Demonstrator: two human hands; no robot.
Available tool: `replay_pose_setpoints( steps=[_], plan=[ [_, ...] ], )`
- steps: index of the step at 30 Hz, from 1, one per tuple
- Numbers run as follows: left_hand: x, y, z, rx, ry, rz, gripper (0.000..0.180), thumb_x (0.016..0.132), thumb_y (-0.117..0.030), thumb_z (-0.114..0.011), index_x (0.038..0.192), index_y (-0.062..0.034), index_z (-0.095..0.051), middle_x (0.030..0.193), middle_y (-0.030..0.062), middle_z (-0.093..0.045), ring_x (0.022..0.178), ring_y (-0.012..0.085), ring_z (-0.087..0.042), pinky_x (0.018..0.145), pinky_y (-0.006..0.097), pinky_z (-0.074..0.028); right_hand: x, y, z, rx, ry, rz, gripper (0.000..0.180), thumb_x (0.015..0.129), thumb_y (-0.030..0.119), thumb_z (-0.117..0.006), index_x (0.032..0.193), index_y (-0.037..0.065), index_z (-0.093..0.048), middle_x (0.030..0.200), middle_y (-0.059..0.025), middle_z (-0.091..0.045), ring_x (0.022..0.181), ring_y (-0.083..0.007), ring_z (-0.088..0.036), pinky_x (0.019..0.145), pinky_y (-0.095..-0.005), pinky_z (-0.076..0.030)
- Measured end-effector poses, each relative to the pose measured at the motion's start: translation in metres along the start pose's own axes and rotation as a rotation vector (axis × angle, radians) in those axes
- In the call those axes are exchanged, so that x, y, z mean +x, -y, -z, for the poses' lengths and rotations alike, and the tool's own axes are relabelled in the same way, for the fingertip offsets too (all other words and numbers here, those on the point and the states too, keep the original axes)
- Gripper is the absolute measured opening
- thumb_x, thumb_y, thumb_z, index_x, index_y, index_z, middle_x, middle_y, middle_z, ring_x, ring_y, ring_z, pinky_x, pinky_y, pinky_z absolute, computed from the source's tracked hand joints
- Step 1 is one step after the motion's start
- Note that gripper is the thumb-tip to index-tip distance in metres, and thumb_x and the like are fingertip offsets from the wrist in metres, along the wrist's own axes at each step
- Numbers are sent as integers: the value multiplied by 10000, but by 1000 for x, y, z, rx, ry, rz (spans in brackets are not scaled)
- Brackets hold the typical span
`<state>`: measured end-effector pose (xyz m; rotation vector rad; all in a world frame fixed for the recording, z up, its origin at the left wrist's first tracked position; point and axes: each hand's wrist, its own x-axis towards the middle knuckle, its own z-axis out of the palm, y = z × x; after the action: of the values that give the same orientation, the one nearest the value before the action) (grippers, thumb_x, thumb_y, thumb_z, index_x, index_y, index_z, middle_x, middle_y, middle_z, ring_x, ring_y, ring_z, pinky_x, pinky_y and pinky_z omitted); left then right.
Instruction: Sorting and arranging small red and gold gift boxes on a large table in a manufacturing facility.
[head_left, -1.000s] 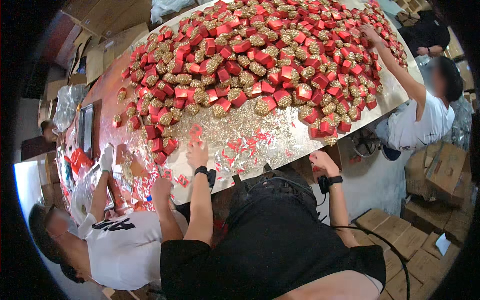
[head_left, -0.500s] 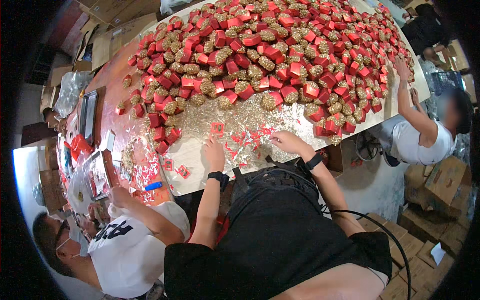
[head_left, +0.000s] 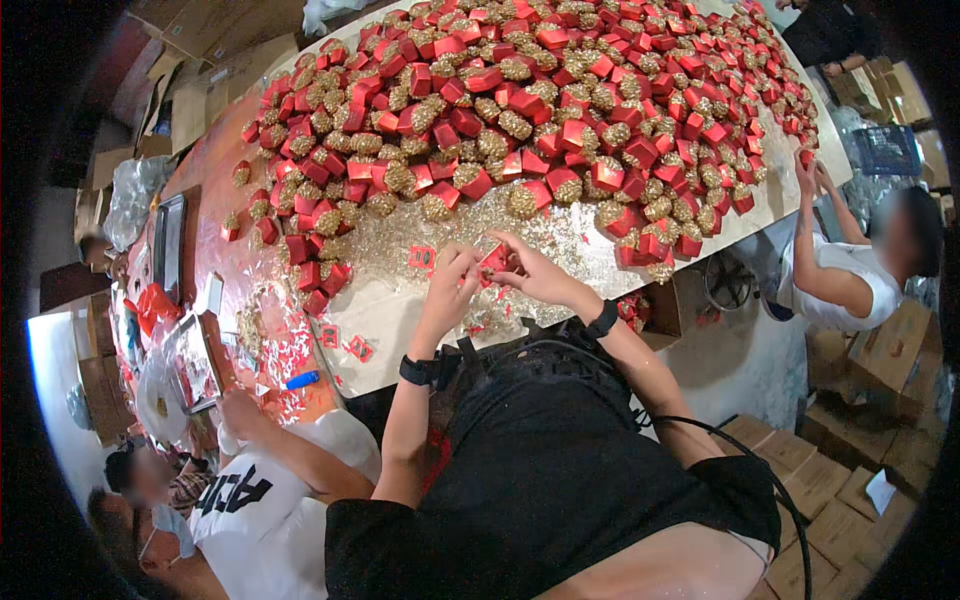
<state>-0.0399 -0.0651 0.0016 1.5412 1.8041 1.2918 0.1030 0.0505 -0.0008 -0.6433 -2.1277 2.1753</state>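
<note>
Hands now together, were apart. Right hand (head_left: 507,258) gripping red piece (head_left: 493,262) near surface's (head_left: 400,335) near edge; left hand (head_left: 454,283) against it, grip unclear.

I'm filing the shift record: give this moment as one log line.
left hand: at red piece | right hand: holding it | beyond: red-and-gold pile

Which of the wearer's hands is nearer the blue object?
Left. The left hand is above and right of the blue object in the picture; the right hand is farther right.
</note>
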Motion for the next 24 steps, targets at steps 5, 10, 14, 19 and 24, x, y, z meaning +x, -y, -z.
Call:
replay_pose_setpoints(
  steps=[5, 10, 14, 19, 24],
  plan=[
    [11, 6, -20, -22, 139, 235, 80, 779, -51, -444, 799, 20, -476, 708, 116, -458, 688, 218, -490, 638, 306, -393, -15, -9, 8, -592, -349, 401, 505, 762, 178, -607, 1232, 160, -424, 970, -129, -473, 896, -279, -480, 786, -345, -414],
    [20, 4, -51, -353, 141, 494, 163, 852, -91, -375, 756, 7, -461, 689, 67, -494, 694, 131, -543, 582, 286, -440, -29, -5, 15, -728, -390, 440, 363, 713, 127, -637, 1063, 101, -539, 971, -76, -479, 941, -251, -449, 811, -344, -386],
    [29, -4, -56, -515, 188, 539, 173, 893, -130, -355, 870, -6, -474, 771, 34, -488, 706, 98, -500, 623, 249, -466, -27, -21, 16, -694, -494, 487, 372, 683, 60, -657, 1037, 67, -543, 951, -86, -493, 888, -257, -484, 744, -325, -421],
    [32, 10, -67, -450, 216, 510, 151, 881, -113, -384, 795, 1, -431, 757, 59, -495, 712, 124, -559, 600, 258, -506, -25, -38, 19, -471, -535, 288, 245, 728, 77, -615, 951, 30, -525, 872, -114, -520, 772, -275, -516, 669, -340, -437],
    [48, 41, -85, -12, 353, 117, 136, 829, -108, -449, 807, 26, -453, 736, 144, -513, 797, 290, -531, 735, 373, -450, -32, -52, 30, -142, -548, 161, 109, 815, 94, -534, 894, 20, -543, 685, -75, -560, 558, -158, -518, 521, -278, -420]
  ],
)
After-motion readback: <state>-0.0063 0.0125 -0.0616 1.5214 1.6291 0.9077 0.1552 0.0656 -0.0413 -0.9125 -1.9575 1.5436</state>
